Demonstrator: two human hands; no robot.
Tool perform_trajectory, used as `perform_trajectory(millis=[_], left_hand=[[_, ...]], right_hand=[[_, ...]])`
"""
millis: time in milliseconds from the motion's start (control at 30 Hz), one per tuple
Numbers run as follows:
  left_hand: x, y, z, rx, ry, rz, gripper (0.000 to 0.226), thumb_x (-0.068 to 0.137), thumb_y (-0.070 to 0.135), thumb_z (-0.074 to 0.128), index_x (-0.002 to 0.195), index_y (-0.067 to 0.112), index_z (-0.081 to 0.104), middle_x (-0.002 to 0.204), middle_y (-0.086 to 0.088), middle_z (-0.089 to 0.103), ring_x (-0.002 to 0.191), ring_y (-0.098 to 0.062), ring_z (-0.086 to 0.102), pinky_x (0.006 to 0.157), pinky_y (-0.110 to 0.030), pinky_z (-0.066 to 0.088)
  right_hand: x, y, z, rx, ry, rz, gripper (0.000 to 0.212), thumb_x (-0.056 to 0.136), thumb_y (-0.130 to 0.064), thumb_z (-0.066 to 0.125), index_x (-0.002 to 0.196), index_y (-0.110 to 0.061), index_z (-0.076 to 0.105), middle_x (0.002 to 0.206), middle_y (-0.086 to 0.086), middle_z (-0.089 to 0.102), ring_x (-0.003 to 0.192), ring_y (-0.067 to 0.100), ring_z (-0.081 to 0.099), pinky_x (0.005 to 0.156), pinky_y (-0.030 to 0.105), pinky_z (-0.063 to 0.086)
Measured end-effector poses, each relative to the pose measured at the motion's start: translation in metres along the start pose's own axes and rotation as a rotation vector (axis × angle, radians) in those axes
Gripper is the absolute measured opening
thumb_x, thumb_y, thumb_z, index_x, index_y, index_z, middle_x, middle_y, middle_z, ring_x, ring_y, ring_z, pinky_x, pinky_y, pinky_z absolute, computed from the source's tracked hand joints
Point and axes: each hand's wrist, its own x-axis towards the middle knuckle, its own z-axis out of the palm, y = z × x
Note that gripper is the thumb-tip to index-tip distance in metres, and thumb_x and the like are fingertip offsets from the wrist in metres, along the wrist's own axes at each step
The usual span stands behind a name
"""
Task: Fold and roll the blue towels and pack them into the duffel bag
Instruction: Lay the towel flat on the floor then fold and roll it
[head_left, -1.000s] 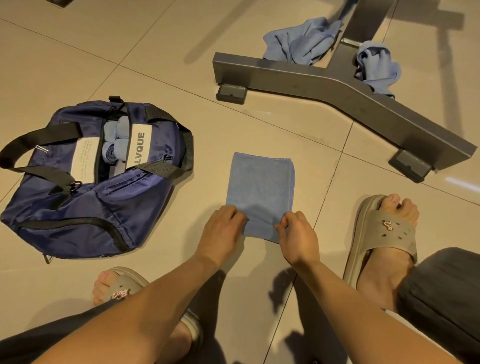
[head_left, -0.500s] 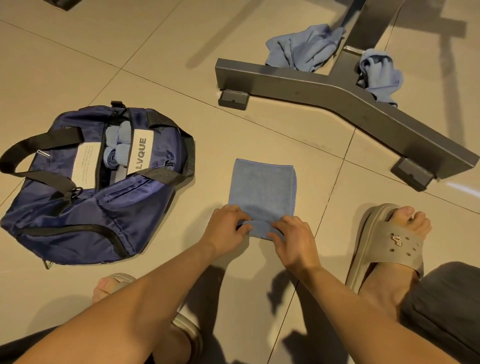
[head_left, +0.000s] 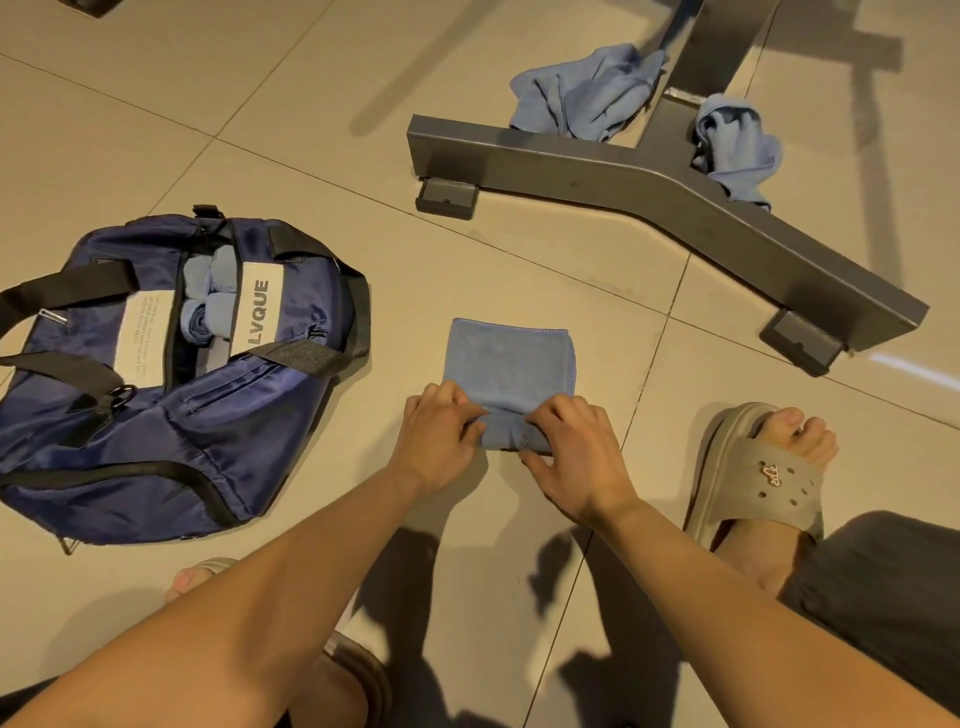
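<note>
The near end of the folded towel (head_left: 511, 364) is covered by both hands, so only a short, thick roll is seen between them, and how tightly it is wound cannot be told. The left hand (head_left: 441, 431) is curled over the roll's left end, and the right hand (head_left: 576, 457) is clamped on its right end, with fingers bent over the top and the thumb set against the near side. The rest of the towel is laid flat on the floor (head_left: 311, 156) beyond the hands as a soft, napped blue rectangle with a stitched border. To its left, a navy duffel bag (head_left: 156, 441) of glossy, creased fabric is lain on its side with the zip parted; pale blue rolled towels (head_left: 208, 306) are partly seen in the gap, and their number cannot be made out. The bag's white label (head_left: 257, 317) is partly hidden, and one black strap is cut off by the left edge. The upright of a grey metal frame (head_left: 623, 176) is cut off at the top. A crumpled towel (head_left: 582, 93) is partly masked behind the frame, and a second crumpled towel (head_left: 737, 145) is draped over it. One ridged, perforated slipper (head_left: 763, 478) is shown plainly; the other slipper (head_left: 208, 566) is mostly hidden by the left forearm.
</note>
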Motion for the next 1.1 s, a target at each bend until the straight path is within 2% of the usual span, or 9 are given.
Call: perform_trajectory(millis=[133, 267, 367, 467, 533, 667, 767, 967, 1100], left_hand=[[-0.002, 0.006, -0.006, 0.091, 0.098, 0.031, 0.016, 0.096, 0.030, 0.059, 0.107, 0.025, 0.068, 0.100, 0.004, 0.052, 0.098, -0.021, 0.048, 0.086, -0.035, 0.036], [-0.012, 0.002, -0.004, 0.155, 0.163, 0.151, 0.015, 0.094, 0.030, 0.056, 0.108, 0.026, 0.061, 0.104, 0.007, 0.053, 0.102, -0.019, 0.048, 0.090, -0.033, 0.037], [0.000, 0.000, -0.005, 0.165, 0.141, 0.141, 0.014, 0.096, 0.029, 0.056, 0.106, 0.028, 0.065, 0.101, 0.009, 0.057, 0.101, -0.018, 0.051, 0.091, -0.033, 0.035], [0.022, 0.003, -0.007, 0.114, 0.113, 0.062, 0.019, 0.098, 0.025, 0.053, 0.101, 0.027, 0.072, 0.095, 0.008, 0.060, 0.097, -0.020, 0.053, 0.088, -0.034, 0.034], [0.034, 0.004, -0.008, 0.085, 0.080, 0.013, 0.025, 0.101, 0.026, 0.049, 0.101, 0.026, 0.074, 0.094, 0.007, 0.062, 0.097, -0.021, 0.054, 0.087, -0.034, 0.033], [0.030, 0.007, -0.015, 0.106, 0.161, 0.055, 0.020, 0.100, 0.030, 0.046, 0.107, 0.025, 0.064, 0.098, 0.006, 0.059, 0.096, -0.019, 0.052, 0.086, -0.034, 0.037], [0.020, 0.001, -0.013, 0.149, 0.165, 0.154, 0.029, 0.097, 0.037, 0.042, 0.117, 0.026, 0.061, 0.113, 0.005, 0.057, 0.107, -0.019, 0.050, 0.095, -0.036, 0.039], [0.051, -0.002, -0.013, 0.132, 0.125, 0.008, 0.040, 0.095, 0.035, 0.033, 0.115, 0.028, 0.068, 0.116, 0.001, 0.055, 0.114, -0.022, 0.049, 0.101, -0.038, 0.034], [0.058, 0.003, -0.016, 0.157, 0.169, 0.010, 0.041, 0.099, 0.036, 0.029, 0.119, 0.026, 0.063, 0.111, 0.005, 0.059, 0.108, -0.020, 0.052, 0.100, -0.036, 0.033]], right_hand=[[0.012, 0.004, 0.002, -0.052, -0.066, 0.047, 0.011, 0.095, -0.022, 0.058, 0.088, -0.023, 0.066, 0.089, -0.005, 0.052, 0.088, 0.023, 0.052, 0.077, 0.033, 0.035], [0.035, -0.001, -0.009, -0.026, -0.197, 0.157, 0.021, 0.092, -0.015, 0.050, 0.071, -0.019, 0.049, 0.085, 0.001, 0.048, 0.091, 0.032, 0.052, 0.071, 0.037, 0.030], [0.041, -0.004, -0.013, -0.124, -0.153, 0.167, 0.012, 0.090, -0.019, 0.052, 0.082, -0.014, 0.061, 0.095, 0.005, 0.054, 0.094, 0.032, 0.052, 0.076, 0.040, 0.038], [0.035, -0.004, -0.010, -0.116, -0.008, 0.029, 0.010, 0.086, -0.025, 0.061, 0.095, -0.020, 0.061, 0.097, 0.000, 0.054, 0.094, 0.025, 0.050, 0.083, 0.038, 0.041], [0.033, 0.000, -0.006, -0.138, -0.007, -0.021, 0.012, 0.087, -0.026, 0.063, 0.099, -0.023, 0.062, 0.099, -0.003, 0.053, 0.094, 0.023, 0.051, 0.086, 0.036, 0.041], [0.052, 0.005, -0.003, -0.143, -0.036, 0.052, 0.017, 0.092, -0.014, 0.057, 0.099, -0.023, 0.069, 0.101, -0.004, 0.060, 0.097, 0.026, 0.056, 0.083, 0.037, 0.039], [0.073, 0.006, -0.009, -0.128, -0.129, 0.070, 0.022, 0.094, -0.015, 0.053, 0.103, -0.023, 0.072, 0.104, 0.000, 0.061, 0.103, 0.028, 0.055, 0.082, 0.036, 0.035], [0.072, 0.001, -0.013, -0.092, 0.011, -0.001, 0.015, 0.082, -0.026, 0.061, 0.097, -0.022, 0.061, 0.096, -0.004, 0.053, 0.093, 0.022, 0.049, 0.084, 0.035, 0.039], [0.086, 0.011, -0.013, -0.107, -0.019, 0.024, 0.010, 0.092, -0.023, 0.058, 0.095, -0.022, 0.068, 0.097, -0.004, 0.056, 0.096, 0.025, 0.052, 0.083, 0.036, 0.037]])
